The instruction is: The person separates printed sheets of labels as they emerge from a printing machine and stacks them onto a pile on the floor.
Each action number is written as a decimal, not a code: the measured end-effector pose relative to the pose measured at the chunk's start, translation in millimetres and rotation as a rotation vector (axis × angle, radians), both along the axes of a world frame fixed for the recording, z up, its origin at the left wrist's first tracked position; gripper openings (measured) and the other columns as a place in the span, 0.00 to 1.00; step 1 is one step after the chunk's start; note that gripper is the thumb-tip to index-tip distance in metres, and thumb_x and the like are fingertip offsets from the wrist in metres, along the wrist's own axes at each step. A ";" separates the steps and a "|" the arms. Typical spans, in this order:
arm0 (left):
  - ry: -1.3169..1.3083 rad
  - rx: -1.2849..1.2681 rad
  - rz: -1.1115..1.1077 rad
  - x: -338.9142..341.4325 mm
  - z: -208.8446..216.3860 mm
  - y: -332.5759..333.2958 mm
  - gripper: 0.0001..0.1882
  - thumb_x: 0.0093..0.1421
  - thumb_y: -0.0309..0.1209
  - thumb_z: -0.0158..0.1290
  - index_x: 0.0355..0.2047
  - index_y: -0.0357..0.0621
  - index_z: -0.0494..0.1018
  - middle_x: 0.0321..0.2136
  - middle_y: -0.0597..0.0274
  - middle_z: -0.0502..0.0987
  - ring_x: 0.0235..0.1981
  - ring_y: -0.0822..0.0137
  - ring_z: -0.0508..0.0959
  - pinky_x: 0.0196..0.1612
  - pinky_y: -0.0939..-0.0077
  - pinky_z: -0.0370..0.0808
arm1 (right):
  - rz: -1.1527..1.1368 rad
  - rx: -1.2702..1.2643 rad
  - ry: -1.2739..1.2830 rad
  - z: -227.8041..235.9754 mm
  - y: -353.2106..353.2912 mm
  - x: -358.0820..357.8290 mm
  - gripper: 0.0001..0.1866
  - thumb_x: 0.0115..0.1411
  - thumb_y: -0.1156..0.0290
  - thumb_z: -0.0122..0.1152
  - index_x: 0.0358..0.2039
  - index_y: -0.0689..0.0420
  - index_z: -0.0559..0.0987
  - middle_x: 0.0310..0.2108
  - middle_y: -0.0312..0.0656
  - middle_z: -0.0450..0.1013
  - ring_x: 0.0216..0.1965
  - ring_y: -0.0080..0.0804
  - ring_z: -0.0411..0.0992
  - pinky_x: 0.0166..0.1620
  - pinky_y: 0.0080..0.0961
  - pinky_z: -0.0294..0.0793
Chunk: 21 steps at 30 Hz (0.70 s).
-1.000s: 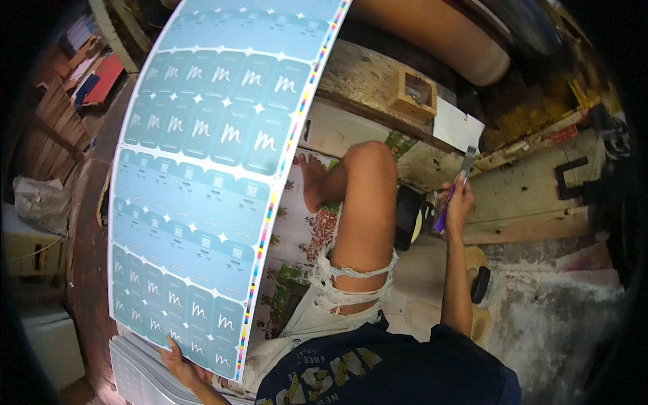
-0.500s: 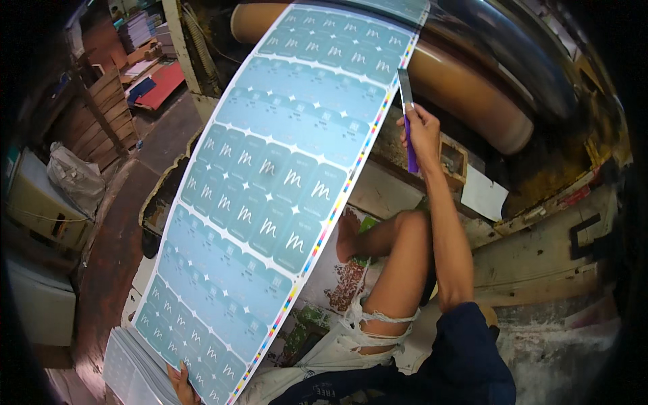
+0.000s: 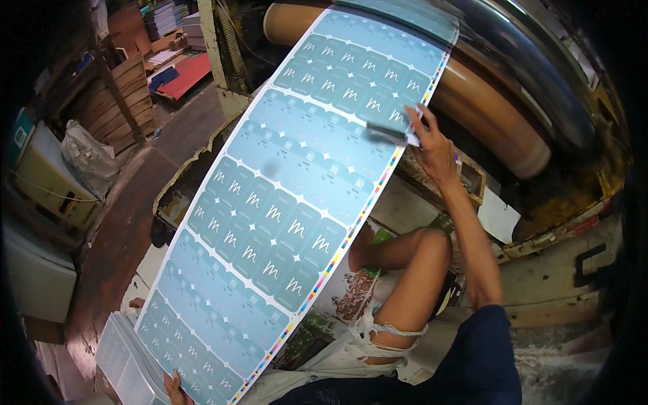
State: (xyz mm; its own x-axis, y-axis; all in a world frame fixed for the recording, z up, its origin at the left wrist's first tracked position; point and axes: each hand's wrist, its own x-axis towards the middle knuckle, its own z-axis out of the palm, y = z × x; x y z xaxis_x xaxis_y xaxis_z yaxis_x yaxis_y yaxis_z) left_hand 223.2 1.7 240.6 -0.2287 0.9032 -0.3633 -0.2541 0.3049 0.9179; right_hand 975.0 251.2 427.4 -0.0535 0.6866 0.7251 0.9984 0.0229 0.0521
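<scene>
A long printed sheet point(image 3: 270, 169), light blue and teal with rows of card designs and a colour strip down its right edge, slants from the rollers at the top toward me. My right hand point(image 3: 435, 145) is closed round a cutter point(image 3: 386, 132) with a purple handle. Its flat metal blade, blurred by motion, points left across the sheet's right edge; whether it touches the sheet I cannot tell. At the bottom, my left hand point(image 3: 175, 389) grips the sheet's lower left edge, fingers on top. Beside it lies a stack of similar sheets point(image 3: 128, 361).
A brown roller point(image 3: 496, 118) and a dark shiny cylinder point(image 3: 513, 47) stand beyond the sheet. A wooden box point(image 3: 472, 185) and a white card point(image 3: 498, 214) sit right of my forearm. My bare leg point(image 3: 412, 283) is below the sheet. At left are a grey-white bag point(image 3: 89, 154) and a red board point(image 3: 187, 75).
My right hand has turned the cutter from upright beside the sheet to lying leftward over its edge. More print shows below the rollers. My left hand stays on the lower edge; the view has shifted.
</scene>
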 end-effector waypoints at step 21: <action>0.542 -0.424 0.055 -125.3 -144.6 67.7 0.28 0.63 0.36 0.51 0.61 0.42 0.58 0.50 0.54 0.71 0.48 0.62 0.73 0.50 0.65 0.75 | 0.195 -0.600 0.666 -41.1 61.4 -13.8 0.08 0.56 0.75 0.60 0.36 0.63 0.83 0.20 0.48 0.76 0.14 0.28 0.72 0.19 0.27 0.70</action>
